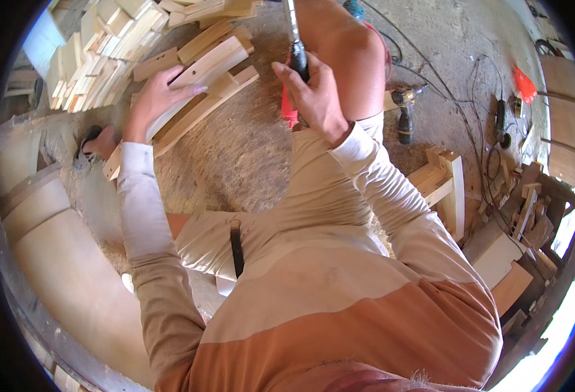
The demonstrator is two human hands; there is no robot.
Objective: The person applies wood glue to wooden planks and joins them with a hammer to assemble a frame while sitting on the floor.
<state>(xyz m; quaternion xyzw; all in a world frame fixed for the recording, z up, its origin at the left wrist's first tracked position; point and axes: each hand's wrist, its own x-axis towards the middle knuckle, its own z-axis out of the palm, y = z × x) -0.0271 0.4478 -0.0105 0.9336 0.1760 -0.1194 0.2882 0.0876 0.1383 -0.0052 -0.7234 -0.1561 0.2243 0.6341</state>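
Note:
My left hand (160, 98) lies over a pale wooden frame (212, 65) made of parallel bars. Its thumb and fingers straddle the upper bar, which has small dark holes. My right hand (318, 98) is closed round a black-handled tool (298, 59) beside my raised bare knee. The tool's metal shaft runs up past the top edge of the view, so its working end is hidden. Something red (288, 108) shows just under my right hand.
Stacked wooden pieces (98, 59) rise at the far left. A cordless drill (405, 114) stands right of my knee, near a small wooden frame (447, 186). Cables (441, 85), an angle grinder (501, 121) and an orange-red object (524, 85) lie farther right. Offcuts (529, 215) are piled at the right.

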